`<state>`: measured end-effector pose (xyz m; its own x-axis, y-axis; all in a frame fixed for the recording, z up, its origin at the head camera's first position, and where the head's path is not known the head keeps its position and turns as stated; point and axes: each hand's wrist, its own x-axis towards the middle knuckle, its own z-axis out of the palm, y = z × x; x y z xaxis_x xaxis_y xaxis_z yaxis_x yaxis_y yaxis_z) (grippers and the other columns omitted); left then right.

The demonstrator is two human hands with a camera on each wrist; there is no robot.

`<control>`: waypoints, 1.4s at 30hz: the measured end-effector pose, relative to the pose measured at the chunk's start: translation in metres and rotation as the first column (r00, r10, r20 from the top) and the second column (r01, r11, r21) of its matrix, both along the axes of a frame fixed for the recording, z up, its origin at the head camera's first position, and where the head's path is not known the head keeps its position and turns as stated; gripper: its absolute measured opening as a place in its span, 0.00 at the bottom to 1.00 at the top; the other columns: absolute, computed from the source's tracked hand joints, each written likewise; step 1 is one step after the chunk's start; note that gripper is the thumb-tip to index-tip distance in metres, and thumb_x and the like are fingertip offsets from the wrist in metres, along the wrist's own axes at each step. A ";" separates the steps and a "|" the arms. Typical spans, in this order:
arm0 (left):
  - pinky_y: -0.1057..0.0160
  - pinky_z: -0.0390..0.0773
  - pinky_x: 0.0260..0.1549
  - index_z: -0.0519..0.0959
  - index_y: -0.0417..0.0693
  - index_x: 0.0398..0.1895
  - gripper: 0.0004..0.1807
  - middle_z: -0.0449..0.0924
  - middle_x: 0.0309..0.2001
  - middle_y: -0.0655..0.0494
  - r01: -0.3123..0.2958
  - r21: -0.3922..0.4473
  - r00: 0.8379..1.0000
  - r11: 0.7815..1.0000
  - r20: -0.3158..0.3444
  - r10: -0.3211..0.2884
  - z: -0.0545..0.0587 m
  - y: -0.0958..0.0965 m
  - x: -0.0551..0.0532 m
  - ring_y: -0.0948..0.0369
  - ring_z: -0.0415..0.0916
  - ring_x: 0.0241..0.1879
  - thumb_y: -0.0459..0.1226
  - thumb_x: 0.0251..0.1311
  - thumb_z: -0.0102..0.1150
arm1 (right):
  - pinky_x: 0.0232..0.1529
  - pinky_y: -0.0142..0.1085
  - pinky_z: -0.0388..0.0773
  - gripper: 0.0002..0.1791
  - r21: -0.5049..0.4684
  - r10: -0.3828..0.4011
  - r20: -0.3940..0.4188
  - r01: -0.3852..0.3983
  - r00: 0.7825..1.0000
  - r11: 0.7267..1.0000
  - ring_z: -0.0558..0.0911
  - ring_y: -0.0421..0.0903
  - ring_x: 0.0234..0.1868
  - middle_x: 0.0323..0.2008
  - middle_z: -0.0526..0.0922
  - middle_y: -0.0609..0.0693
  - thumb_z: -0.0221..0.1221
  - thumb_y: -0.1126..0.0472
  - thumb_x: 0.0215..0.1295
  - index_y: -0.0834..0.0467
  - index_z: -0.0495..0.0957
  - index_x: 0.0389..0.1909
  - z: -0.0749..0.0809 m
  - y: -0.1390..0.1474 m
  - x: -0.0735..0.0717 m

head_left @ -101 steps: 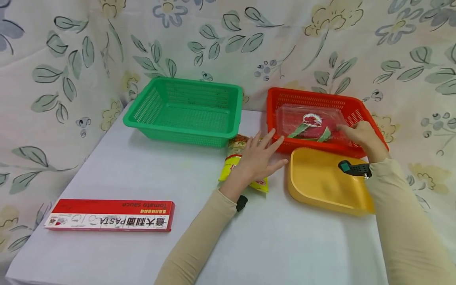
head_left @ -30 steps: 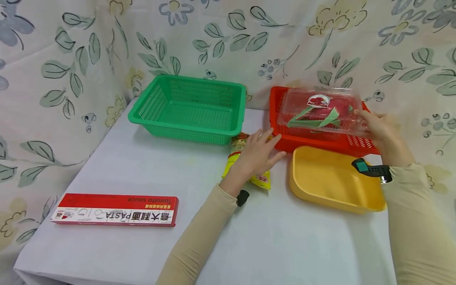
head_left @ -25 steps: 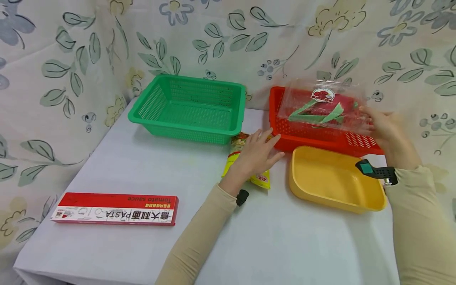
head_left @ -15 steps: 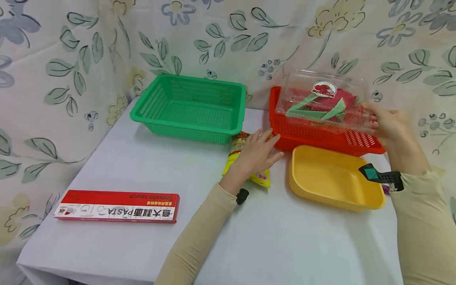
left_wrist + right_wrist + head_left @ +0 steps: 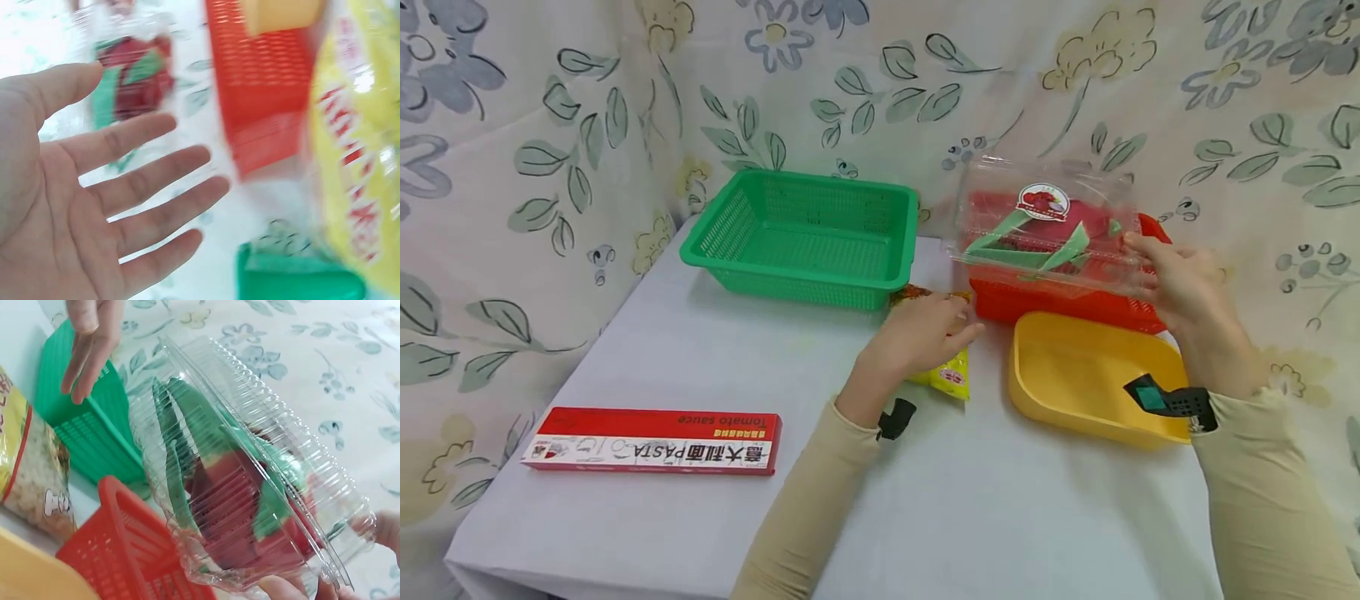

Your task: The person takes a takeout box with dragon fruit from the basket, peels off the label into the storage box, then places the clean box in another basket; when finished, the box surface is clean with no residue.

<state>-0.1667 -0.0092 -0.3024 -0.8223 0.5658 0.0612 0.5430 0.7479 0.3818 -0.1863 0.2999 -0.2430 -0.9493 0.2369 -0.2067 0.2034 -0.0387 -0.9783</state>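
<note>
A clear plastic clamshell box [image 5: 1048, 225] holds a red fruit with green scales, apparently a dragon fruit [image 5: 231, 500]. My right hand [image 5: 1191, 287] grips the box at its right end, thumb on the near side. The box is tilted and raised over the red basket [image 5: 1060, 304], hiding much of it in the head view. My left hand [image 5: 921, 333] hovers over a yellow food bag [image 5: 951, 375] and covers part of it. In the left wrist view its fingers are spread and nothing is in the palm.
A green basket [image 5: 797, 287] stands at the back left. The yellow tray [image 5: 1097, 375] sits in front of the red basket. A red and white pasta box [image 5: 651, 442] lies at the front left. A floral cloth [image 5: 865, 75] hangs behind the table.
My right hand has lifted the clamshell box out of the red basket and lately carried it left. My left hand, earlier spread over the yellow bag, has shifted slightly left and turned.
</note>
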 end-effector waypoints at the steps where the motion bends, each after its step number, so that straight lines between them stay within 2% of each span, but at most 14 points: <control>1: 0.62 0.76 0.51 0.77 0.50 0.58 0.23 0.79 0.52 0.58 0.000 0.029 1.000 1.000 0.017 -0.001 0.005 -0.005 0.002 0.62 0.74 0.51 0.53 0.72 0.47 | 0.36 0.27 0.82 0.23 0.004 0.003 -0.002 -0.003 1.000 1.000 0.83 0.39 0.37 0.38 0.84 0.39 0.73 0.42 0.46 0.47 0.84 0.42 0.000 -0.003 0.000; 4: 0.62 0.77 0.49 0.79 0.51 0.55 0.21 0.80 0.48 0.60 -0.017 0.124 0.996 0.992 0.083 0.007 0.019 -0.023 0.008 0.62 0.73 0.49 0.53 0.72 0.48 | 0.35 0.27 0.82 0.21 -0.008 0.011 -0.022 -0.011 1.000 1.000 0.83 0.40 0.35 0.36 0.84 0.41 0.73 0.42 0.47 0.49 0.85 0.40 0.000 -0.012 0.001; 8: 0.60 0.77 0.49 0.79 0.50 0.54 0.19 0.80 0.48 0.59 -0.085 0.258 0.989 0.962 0.137 0.051 0.033 -0.050 0.014 0.61 0.73 0.50 0.51 0.72 0.49 | 0.34 0.28 0.82 0.19 -0.054 0.025 -0.042 -0.028 0.999 0.998 0.83 0.41 0.34 0.35 0.84 0.42 0.73 0.44 0.48 0.50 0.85 0.38 -0.002 -0.022 0.003; 11: 0.58 0.77 0.47 0.78 0.50 0.51 0.18 0.79 0.47 0.58 -0.140 0.318 0.985 0.938 0.143 0.099 0.037 -0.070 0.015 0.60 0.74 0.49 0.51 0.73 0.48 | 0.34 0.28 0.82 0.19 -0.059 0.035 -0.040 -0.037 0.999 0.998 0.82 0.41 0.34 0.35 0.83 0.43 0.73 0.43 0.49 0.50 0.87 0.37 -0.003 -0.029 0.006; 15: 0.55 0.77 0.48 0.77 0.50 0.52 0.18 0.78 0.50 0.55 -0.222 0.362 0.972 0.905 0.157 0.175 0.039 -0.092 0.015 0.57 0.75 0.51 0.52 0.73 0.47 | 0.35 0.27 0.82 0.18 -0.019 0.046 -0.027 -0.047 0.999 0.999 0.80 0.41 0.37 0.38 0.81 0.43 0.72 0.41 0.50 0.49 0.88 0.36 -0.005 -0.039 0.008; 17: 0.53 0.77 0.50 0.75 0.49 0.55 0.19 0.77 0.53 0.53 -0.257 0.397 0.965 0.881 0.156 0.212 0.040 -0.100 0.014 0.55 0.75 0.53 0.51 0.73 0.48 | 0.37 0.27 0.82 0.18 -0.003 0.059 -0.020 -0.059 0.998 0.998 0.79 0.41 0.41 0.43 0.79 0.44 0.71 0.40 0.50 0.48 0.88 0.36 -0.006 -0.045 0.009; 21: 0.50 0.75 0.55 0.68 0.47 0.66 0.25 0.72 0.59 0.48 -0.320 0.483 0.947 0.815 0.167 0.274 0.040 -0.112 0.010 0.50 0.72 0.58 0.51 0.73 0.48 | 0.39 0.26 0.81 0.16 0.025 0.096 -0.012 -0.096 0.995 0.995 0.75 0.43 0.46 0.48 0.76 0.44 0.69 0.39 0.52 0.45 0.89 0.36 -0.007 -0.058 0.014; 26: 0.47 0.73 0.57 0.58 0.49 0.75 0.32 0.64 0.67 0.45 -0.359 0.569 0.933 0.740 0.212 0.290 0.040 -0.125 0.007 0.46 0.69 0.62 0.49 0.73 0.49 | 0.38 0.28 0.82 0.13 0.006 0.166 -0.041 -0.166 0.985 0.986 0.79 0.41 0.42 0.40 0.83 0.41 0.67 0.42 0.57 0.45 0.89 0.35 -0.012 -0.074 0.022; 29: 0.46 0.73 0.57 0.56 0.53 0.76 0.34 0.63 0.69 0.46 -0.358 0.606 0.933 0.710 0.240 0.266 0.040 -0.133 0.009 0.46 0.69 0.62 0.49 0.72 0.51 | 0.39 0.29 0.82 0.13 0.001 0.204 -0.063 -0.205 0.977 0.979 0.81 0.41 0.40 0.36 0.85 0.41 0.66 0.43 0.59 0.47 0.89 0.34 -0.017 -0.086 0.025; 33: 0.46 0.75 0.54 0.54 0.57 0.77 0.35 0.61 0.71 0.48 -0.337 0.637 0.940 0.693 0.268 0.211 0.042 -0.144 0.014 0.47 0.72 0.60 0.48 0.70 0.54 | 0.39 0.29 0.82 0.13 -0.023 0.242 -0.106 -0.246 0.964 0.969 0.82 0.41 0.37 0.33 0.86 0.44 0.65 0.46 0.63 0.50 0.89 0.35 -0.024 -0.104 0.028; 35: 0.47 0.77 0.52 0.54 0.58 0.77 0.35 0.61 0.71 0.48 -0.314 0.659 0.946 0.684 0.280 0.164 0.044 -0.151 0.018 0.48 0.74 0.57 0.45 0.70 0.55 | 0.38 0.28 0.81 0.12 -0.040 0.256 -0.124 -0.262 0.959 0.964 0.82 0.41 0.35 0.33 0.86 0.45 0.64 0.48 0.65 0.51 0.88 0.35 -0.026 -0.113 0.030; 37: 0.48 0.79 0.50 0.55 0.57 0.77 0.35 0.61 0.71 0.48 -0.282 0.671 0.952 0.685 0.284 0.114 0.046 -0.158 0.023 0.48 0.75 0.56 0.42 0.71 0.55 | 0.38 0.28 0.81 0.12 -0.048 0.267 -0.131 -0.276 0.955 0.960 0.81 0.42 0.36 0.35 0.85 0.45 0.63 0.49 0.66 0.53 0.87 0.36 -0.029 -0.121 0.031; 39: 0.49 0.80 0.49 0.55 0.57 0.77 0.35 0.61 0.70 0.49 -0.262 0.668 0.954 0.696 0.289 0.081 0.048 -0.165 0.028 0.49 0.76 0.55 0.41 0.70 0.56 | 0.40 0.28 0.81 0.12 -0.036 0.273 -0.122 -0.279 0.954 0.960 0.79 0.43 0.41 0.38 0.83 0.47 0.63 0.49 0.66 0.53 0.86 0.37 -0.030 -0.129 0.032; 42: 0.50 0.80 0.50 0.56 0.57 0.77 0.36 0.61 0.70 0.50 -0.252 0.631 0.953 0.734 0.294 0.075 0.051 -0.174 0.035 0.51 0.76 0.56 0.41 0.69 0.58 | 0.42 0.26 0.79 0.16 0.024 0.274 -0.093 -0.273 0.957 0.962 0.74 0.45 0.48 0.45 0.79 0.48 0.61 0.47 0.68 0.56 0.83 0.42 -0.033 -0.140 0.034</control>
<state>-0.1317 -0.1832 -0.2517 -0.9364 0.3126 0.1593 0.2648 0.3318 0.9054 -0.1524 0.1598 -0.2764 -0.9932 -0.0327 -0.1121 0.1116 0.0162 -0.9936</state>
